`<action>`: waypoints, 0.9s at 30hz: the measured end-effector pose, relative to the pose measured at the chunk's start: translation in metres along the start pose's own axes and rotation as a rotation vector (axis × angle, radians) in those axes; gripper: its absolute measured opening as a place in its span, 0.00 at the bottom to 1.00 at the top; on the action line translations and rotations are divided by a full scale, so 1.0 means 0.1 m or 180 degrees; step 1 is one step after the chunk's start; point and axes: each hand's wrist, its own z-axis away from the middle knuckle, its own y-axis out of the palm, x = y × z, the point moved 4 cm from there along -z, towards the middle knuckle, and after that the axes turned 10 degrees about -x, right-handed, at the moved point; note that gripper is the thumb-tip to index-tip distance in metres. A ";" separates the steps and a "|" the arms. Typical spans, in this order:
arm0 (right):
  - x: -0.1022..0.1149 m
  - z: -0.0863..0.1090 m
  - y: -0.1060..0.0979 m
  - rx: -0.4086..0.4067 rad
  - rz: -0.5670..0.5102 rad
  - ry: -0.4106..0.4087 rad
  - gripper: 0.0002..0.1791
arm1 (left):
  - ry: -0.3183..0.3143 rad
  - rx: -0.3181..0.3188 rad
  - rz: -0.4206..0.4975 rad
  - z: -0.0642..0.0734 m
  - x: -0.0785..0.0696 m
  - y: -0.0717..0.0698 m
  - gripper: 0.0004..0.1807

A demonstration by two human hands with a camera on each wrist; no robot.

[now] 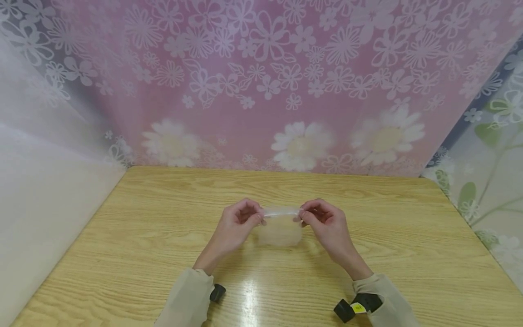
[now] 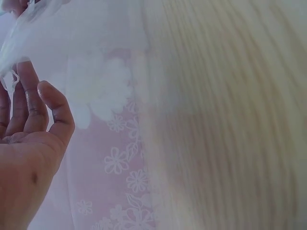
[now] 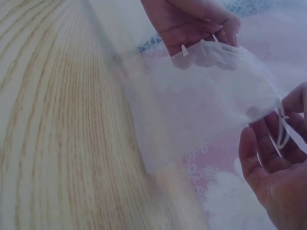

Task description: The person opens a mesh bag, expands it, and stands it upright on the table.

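A small sheer white drawstring pouch (image 1: 281, 232) hangs spread between both hands, above the wooden table. My left hand (image 1: 237, 222) pinches its upper left corner between thumb and fingers. At the opposite corner, my right hand (image 1: 328, 227) pinches the same top edge. White cord (image 3: 282, 136) loops out by the right hand's fingers in the right wrist view. That view also has the left hand's fingertips showing through the pouch (image 3: 206, 100). In the left wrist view the pouch (image 2: 91, 28) is pale and blurred at the upper left, beyond the curled left hand (image 2: 36, 129).
The wood-grain table (image 1: 143, 254) stretches around the hands. Behind it hangs a pink floral curtain (image 1: 245, 91), with pale sheets at the left (image 1: 53, 159) and right (image 1: 490, 181). Black wrist devices (image 1: 345, 309) sit at the beige cuffs (image 1: 188, 295).
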 end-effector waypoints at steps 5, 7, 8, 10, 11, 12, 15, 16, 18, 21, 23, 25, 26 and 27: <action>0.00 -0.01 -0.01 -0.0024 -0.0070 -0.0041 0.06 | 0.0057 0.0017 0.0004 0.00 0.00 -0.01 0.04; 0.00 -0.01 -0.01 -0.0004 -0.0121 -0.0029 0.06 | 0.0072 0.0021 0.0013 0.00 0.00 0.00 0.04; 0.01 -0.01 -0.01 0.0004 -0.0144 -0.0016 0.07 | 0.0069 0.0019 0.0014 0.00 -0.01 0.00 0.04; 0.01 -0.01 0.00 0.0023 -0.0190 0.0008 0.08 | 0.0051 0.0003 0.0016 0.00 -0.01 0.00 0.05; 0.01 -0.01 0.00 0.0027 -0.0200 0.0016 0.09 | 0.0028 -0.0009 0.0011 0.00 -0.01 0.00 0.05; 0.01 -0.01 -0.01 0.0028 -0.0206 0.0026 0.09 | 0.0001 -0.0019 0.0012 0.00 -0.01 0.00 0.05; 0.00 -0.01 -0.01 0.0031 -0.0153 0.0034 0.10 | -0.0085 -0.0051 0.0021 0.00 0.00 0.01 0.06; 0.00 -0.01 -0.01 0.0027 -0.0126 0.0034 0.09 | -0.0108 -0.0056 0.0021 0.00 0.01 0.01 0.06; -0.01 -0.01 -0.01 0.0023 -0.0070 0.0038 0.09 | -0.0146 -0.0061 0.0023 0.00 0.01 0.01 0.07; -0.01 -0.01 -0.01 0.0017 -0.0019 0.0045 0.09 | -0.0166 -0.0062 0.0002 0.00 0.01 0.02 0.07; -0.02 -0.02 -0.01 0.0032 -0.0004 0.0050 0.09 | -0.0167 -0.0048 0.0000 0.00 0.01 0.02 0.07; -0.02 -0.02 -0.01 0.0064 0.0021 0.0043 0.09 | -0.0158 -0.0022 0.0003 0.00 0.01 0.01 0.07; -0.02 -0.02 -0.01 0.0086 0.0039 0.0035 0.09 | -0.0157 -0.0002 0.0009 0.00 0.02 0.01 0.07; -0.02 -0.02 -0.01 0.0108 0.0063 0.0031 0.09 | -0.0157 0.0018 0.0012 0.00 0.02 0.01 0.07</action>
